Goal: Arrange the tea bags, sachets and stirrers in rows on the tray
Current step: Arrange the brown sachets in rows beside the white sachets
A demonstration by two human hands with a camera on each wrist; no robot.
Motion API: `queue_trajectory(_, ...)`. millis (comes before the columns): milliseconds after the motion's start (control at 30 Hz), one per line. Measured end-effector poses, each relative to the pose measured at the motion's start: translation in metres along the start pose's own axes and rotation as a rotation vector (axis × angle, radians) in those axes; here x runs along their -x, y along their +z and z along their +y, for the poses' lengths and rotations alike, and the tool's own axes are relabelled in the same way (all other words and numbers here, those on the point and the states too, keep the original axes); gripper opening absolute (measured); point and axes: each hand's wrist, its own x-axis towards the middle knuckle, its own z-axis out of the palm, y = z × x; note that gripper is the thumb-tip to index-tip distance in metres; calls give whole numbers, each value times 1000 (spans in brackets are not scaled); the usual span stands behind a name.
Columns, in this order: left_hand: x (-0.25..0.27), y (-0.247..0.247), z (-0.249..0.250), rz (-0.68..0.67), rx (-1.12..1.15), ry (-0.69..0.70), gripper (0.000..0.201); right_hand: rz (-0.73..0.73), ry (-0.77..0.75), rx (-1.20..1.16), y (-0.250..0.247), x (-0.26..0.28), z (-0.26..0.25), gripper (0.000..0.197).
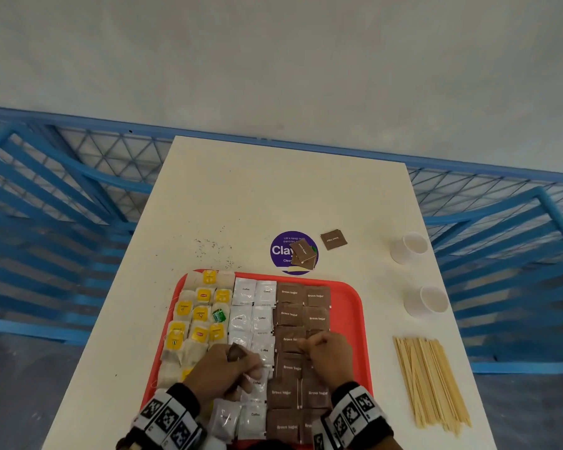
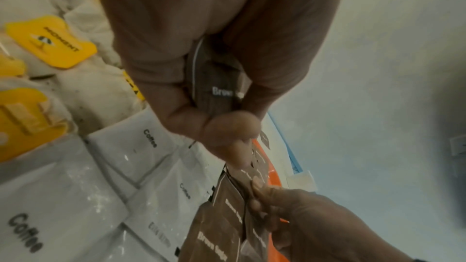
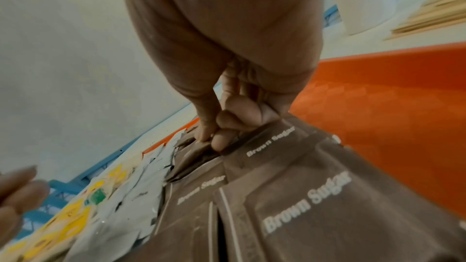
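Filling brown sugar rows: left hand (image 1: pixel 223 368) pinching spare sachet (image 2: pixel 216 87), right hand (image 1: pixel 329 355) pinching one on tray (image 1: pixel 351 306); stirrers (image 1: pixel 431 381) next.

Trays: one red tray (image 1: pixel 350 306) lay on the table.
Paper cups: two, a far cup (image 1: pixel 409 247) and a near cup (image 1: pixel 427 301), both right of the tray.
Brown sugar sachets off the tray: three, one lone sachet (image 1: pixel 333 239) and two overlapping sachets (image 1: pixel 303 254) on the sticker.
Brown sugar sachets in hand: at least one, held sachet (image 2: pixel 216 87) in the left hand.
Brown sugar columns on the tray: two (image 1: pixel 301 319); hands hid some sachets.
Coffee sachet columns: two (image 1: pixel 253 306).
Green-tagged tea bags: one (image 1: pixel 219 316).
Yellow-tagged tea bags: too overlapped to count (image 1: pixel 199 315).
Stirrers: one pile (image 1: pixel 431 383), too many to count.
Round purple stickers: one (image 1: pixel 281 251).
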Motion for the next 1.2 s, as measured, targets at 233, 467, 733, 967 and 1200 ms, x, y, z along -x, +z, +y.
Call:
queue_trajectory(233, 10, -6, 13, -285, 500, -12, 37, -10, -204, -80, -24, 35, -24, 23)
queue_trajectory(467, 26, 11, 47, -314, 123, 134, 27, -293, -331, -259, -45, 77, -80, 12)
queue_trajectory(733, 27, 15, 53, 31, 58, 339, 27, -173, -287, -449, -60, 74, -76, 25)
queue_trajectory(967, 24, 24, 56, 204, 170, 410, 22, 180, -602, -125, -52, 79, -72, 22)
queue_trajectory(1200, 26, 19, 59, 56, -130, 480, 18, -83, -470, -304, -51, 69, -72, 10)
